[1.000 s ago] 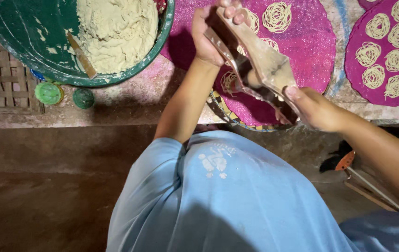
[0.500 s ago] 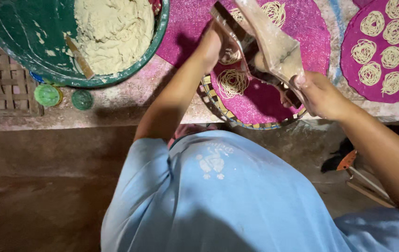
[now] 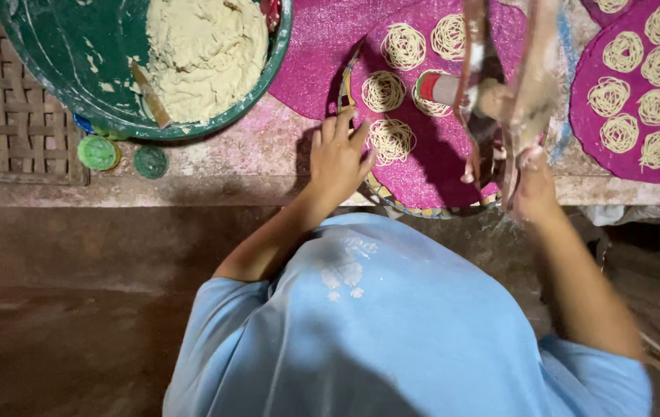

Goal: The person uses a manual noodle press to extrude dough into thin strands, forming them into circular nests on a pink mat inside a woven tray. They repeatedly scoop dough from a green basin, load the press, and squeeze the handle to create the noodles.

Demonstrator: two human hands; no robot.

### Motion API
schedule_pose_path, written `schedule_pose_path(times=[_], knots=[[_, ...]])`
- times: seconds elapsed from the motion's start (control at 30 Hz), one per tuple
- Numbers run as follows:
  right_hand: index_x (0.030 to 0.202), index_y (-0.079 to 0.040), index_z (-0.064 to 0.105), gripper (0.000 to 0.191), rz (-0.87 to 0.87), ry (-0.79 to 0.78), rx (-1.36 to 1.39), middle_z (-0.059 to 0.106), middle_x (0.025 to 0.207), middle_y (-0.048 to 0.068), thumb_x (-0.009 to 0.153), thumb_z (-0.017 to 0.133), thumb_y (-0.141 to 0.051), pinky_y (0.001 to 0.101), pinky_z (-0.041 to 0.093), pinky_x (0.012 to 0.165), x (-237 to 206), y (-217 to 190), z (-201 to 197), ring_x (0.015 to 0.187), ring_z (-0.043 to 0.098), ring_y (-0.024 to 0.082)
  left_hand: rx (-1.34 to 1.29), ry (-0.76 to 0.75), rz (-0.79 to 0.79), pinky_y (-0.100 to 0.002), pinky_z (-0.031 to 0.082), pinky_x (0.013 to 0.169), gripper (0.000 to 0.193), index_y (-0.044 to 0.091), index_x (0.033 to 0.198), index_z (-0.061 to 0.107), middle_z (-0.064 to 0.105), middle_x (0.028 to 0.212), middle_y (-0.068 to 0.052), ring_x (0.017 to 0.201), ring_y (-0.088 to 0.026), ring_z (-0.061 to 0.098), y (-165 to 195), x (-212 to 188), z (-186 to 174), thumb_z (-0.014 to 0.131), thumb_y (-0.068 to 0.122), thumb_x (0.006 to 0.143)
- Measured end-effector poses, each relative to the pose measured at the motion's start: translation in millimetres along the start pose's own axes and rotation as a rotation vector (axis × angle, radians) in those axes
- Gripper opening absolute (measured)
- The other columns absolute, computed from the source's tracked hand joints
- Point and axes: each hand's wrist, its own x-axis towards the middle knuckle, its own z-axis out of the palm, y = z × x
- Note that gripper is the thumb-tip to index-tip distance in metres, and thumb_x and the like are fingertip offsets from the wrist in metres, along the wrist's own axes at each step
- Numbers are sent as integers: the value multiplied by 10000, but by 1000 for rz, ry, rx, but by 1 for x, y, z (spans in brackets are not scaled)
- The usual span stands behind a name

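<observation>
My right hand (image 3: 532, 185) grips the long handles of a dough-smeared noodle press (image 3: 500, 93) held upright over a round pink mat (image 3: 438, 166). The press's round nozzle end hovers just above the mat. Several coiled noodle nests (image 3: 384, 91) lie on that mat. My left hand (image 3: 337, 158) rests flat with fingers spread on the mat's near left rim, touching it beside one nest (image 3: 391, 139). It holds nothing.
A large green basin (image 3: 75, 77) with pale dough (image 3: 206, 50) and a wooden stick (image 3: 151, 94) sits at upper left. Two green lids (image 3: 100, 152) lie on the ledge. A second pink mat (image 3: 639, 100) with nests is at right. A woven mat (image 3: 5, 123) lies at far left.
My left hand has let go of the press and dropped onto the mat's rim. The press swung from slanted to upright in my right hand, and more nests now show.
</observation>
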Motion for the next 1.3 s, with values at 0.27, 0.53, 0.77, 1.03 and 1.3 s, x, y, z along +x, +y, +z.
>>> schedule_pose_path(times=[0.27,0.53,0.77,1.03,1.3], knots=[[1565,-60,411,1040,-36,118,342,595,1363,155,879,551,-828,503,491,1000,-36,49,-17,1232,578,335,-151,63,124,-518,351,1068,426,169,1285,698,535,1399,-93,1319,-313,450,21,-5,21,725,307,883],[1505,-91,455,972,-201,125,237,594,1183,135,911,519,-859,472,489,927,-61,56,-14,1073,577,304,-95,-33,142,-516,381,1013,389,115,1157,700,533,1380,-109,1287,-333,450,15,9,29,796,300,828],[1429,-139,430,868,-226,195,326,573,1298,106,922,521,-837,497,487,949,-71,48,-6,1136,584,323,-302,49,-3,-413,547,891,241,124,1181,684,683,1191,-72,1062,-298,656,-16,-11,6,761,156,954],[1403,-126,481,796,-273,204,287,576,1284,102,956,559,-780,461,496,894,-68,56,-10,1087,586,284,-479,278,-602,-307,606,715,450,149,1360,566,679,1328,-76,856,-153,720,-89,6,-128,726,100,941],[1397,-51,499,860,178,33,-89,628,1131,156,971,358,-784,437,497,861,-28,29,-15,998,615,287,-794,121,-337,-494,292,1207,684,43,1599,270,95,1656,-223,1525,-351,218,-54,46,-111,581,206,1013]])
